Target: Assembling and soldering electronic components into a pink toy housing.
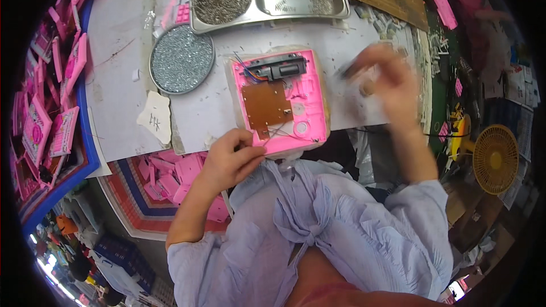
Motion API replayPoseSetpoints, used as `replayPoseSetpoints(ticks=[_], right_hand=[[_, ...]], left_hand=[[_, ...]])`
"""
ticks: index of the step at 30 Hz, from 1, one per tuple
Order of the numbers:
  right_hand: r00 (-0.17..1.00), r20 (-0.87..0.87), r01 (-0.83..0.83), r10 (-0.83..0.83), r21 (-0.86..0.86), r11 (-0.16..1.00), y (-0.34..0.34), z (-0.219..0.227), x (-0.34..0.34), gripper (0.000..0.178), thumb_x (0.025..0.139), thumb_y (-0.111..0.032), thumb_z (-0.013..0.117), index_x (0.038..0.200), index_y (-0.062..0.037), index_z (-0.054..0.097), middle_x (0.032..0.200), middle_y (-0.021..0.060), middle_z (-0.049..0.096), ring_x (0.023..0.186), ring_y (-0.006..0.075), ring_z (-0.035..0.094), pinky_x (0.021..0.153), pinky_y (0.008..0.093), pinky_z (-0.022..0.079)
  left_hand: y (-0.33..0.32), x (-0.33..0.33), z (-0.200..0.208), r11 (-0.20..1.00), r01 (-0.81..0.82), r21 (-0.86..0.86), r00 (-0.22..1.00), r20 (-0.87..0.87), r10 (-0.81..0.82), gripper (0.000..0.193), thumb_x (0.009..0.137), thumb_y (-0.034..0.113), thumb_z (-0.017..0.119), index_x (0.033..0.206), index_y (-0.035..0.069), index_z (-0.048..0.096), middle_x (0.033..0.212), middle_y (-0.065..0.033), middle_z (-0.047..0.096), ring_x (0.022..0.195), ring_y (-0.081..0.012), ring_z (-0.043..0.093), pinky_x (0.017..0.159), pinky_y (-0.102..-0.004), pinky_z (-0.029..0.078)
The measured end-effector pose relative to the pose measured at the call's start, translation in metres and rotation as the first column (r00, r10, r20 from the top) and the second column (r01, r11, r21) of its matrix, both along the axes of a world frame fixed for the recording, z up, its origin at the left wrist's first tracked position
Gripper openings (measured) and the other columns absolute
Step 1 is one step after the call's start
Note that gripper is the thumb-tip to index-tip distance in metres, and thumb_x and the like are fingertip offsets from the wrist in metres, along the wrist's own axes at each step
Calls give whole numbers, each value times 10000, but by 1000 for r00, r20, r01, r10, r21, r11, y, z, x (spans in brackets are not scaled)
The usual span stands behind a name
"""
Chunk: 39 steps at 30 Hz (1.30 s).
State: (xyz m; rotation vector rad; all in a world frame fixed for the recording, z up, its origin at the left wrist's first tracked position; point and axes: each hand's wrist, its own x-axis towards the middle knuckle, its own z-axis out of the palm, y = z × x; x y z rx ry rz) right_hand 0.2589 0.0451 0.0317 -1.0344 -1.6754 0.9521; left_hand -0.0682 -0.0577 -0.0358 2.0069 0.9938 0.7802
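Note:
A pink plastic casing [319,96] lies open in front of me. It holds a brown circuit board [266,104], a black module [278,68] with coloured wires at its far end, and thin wires [281,131] at its near end. My left hand [232,158] is at the casing's near left corner, thumb and forefinger pinched where a thin wire runs to the fingertips. Off to the right of the casing, my right hand [391,82] is raised above the table and smeared by motion. Something dark shows by its fingertips, too blurred to name.
A round dish [210,51] of small silvery screws stands left of the casing. Beyond is a metal tray [273,21] with many small metal parts. Pink casings fill a blue-edged bin [91,108] at left and a box [136,216] below. A yellow fan [496,159] stands right.

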Motion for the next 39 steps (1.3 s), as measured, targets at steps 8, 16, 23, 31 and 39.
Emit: replayPoseSetpoints(ticks=[8, 16, 23, 31, 39], right_hand=[[852, 485, -318, 198, 179, 931, -48, -44, -40, 175, 750, -102, 788, 906, -113, 710, 980, 18, 676, 960, 286, 548, 833, 383, 481], [847, 488, -361, 212, 235, 902, -50, -55, -32, 259, 718, -166, 847, 937, -146, 709, 1074, 12, 683, 1008, 301, 542, 864, 389, 462], [873, 428, -351, 235, 215, 912, -47, -59, -28, 205, 709, -189, 842, 876, -149, 730, 1075, -5, 672, 1010, 304, 537, 878, 405, 479], [702, 691, -139, -172, 369, 919, 65, -45, 39, 190, 819, -127, 739, 996, -61, 711, 1046, 104, 696, 939, 297, 636, 837, 387, 520], [710, 704, -92, -11, 108, 990, 75, -65, 43, 206, 817, -48, 667, 1021, -36, 642, 897, 122, 635, 835, 333, 633, 753, 424, 509]], left_hand=[[-7, -2, 0, 999, -47, -24, 999, -20, 46, 241, 749, 44, 824, 974, 53, 740, 953, -102, 592, 786, -244, 627, 664, -345, 527], [-6, -2, 1, 999, -34, 9, 998, -57, 35, 252, 735, 59, 830, 971, 61, 741, 934, -94, 576, 779, -245, 624, 658, -346, 522], [1, 0, 7, 998, 31, 48, 995, -100, -26, 253, 710, 77, 841, 943, 84, 741, 867, -78, 543, 718, -239, 572, 595, -358, 463], [10, 3, 37, 992, 111, -55, 956, -267, -122, 230, 735, 102, 816, 945, 79, 726, 875, -85, 530, 743, -270, 585, 629, -377, 483], [156, 42, 94, 996, 13, 85, 976, -220, 6, 100, 859, 118, 707, 917, 38, 691, 791, -112, 647, 717, -306, 638, 669, -386, 505]])
